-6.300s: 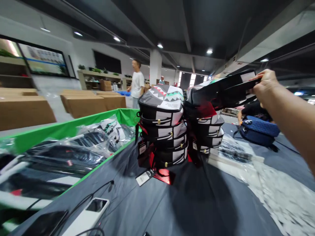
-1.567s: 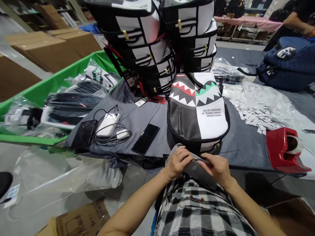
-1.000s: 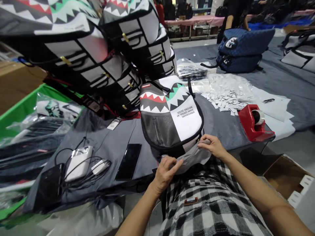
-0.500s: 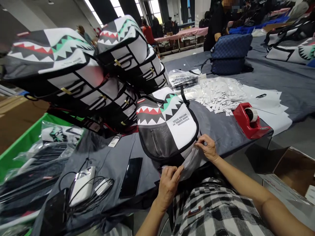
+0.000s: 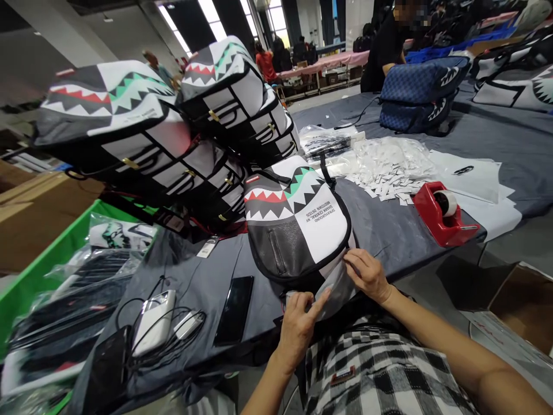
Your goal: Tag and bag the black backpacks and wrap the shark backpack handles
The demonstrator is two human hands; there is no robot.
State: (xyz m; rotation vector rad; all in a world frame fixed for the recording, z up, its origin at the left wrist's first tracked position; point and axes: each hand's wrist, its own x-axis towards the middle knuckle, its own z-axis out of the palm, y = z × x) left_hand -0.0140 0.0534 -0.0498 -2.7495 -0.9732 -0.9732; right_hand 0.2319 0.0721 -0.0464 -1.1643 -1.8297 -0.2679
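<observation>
A small backpack (image 5: 285,242) with a shark-teeth print in black, white, red and green lies on the dark cloth-covered table in front of me. At its near lower edge, my left hand (image 5: 299,323) is closed on the bag's edge, its index finger pointing along a thin translucent sheet (image 5: 339,291). My right hand (image 5: 367,275) pinches the edge of that sheet at the bag's right side. The sheet hangs over the bag's near side, toward my lap. Fingertips of both hands are partly hidden against the material.
Stacked shark-print backpacks (image 5: 142,138) stand at the back left. A black phone (image 5: 234,310), a white power bank (image 5: 154,323) with cables, a red tape dispenser (image 5: 444,216), white tags (image 5: 389,178) and a green bin (image 5: 38,259) surround the work. A person stands beyond blue bags (image 5: 415,95).
The view has shifted slightly. My right hand has its fingers a little lower on the sheet. At the back, the blue bags have been turned, showing their teeth print.
</observation>
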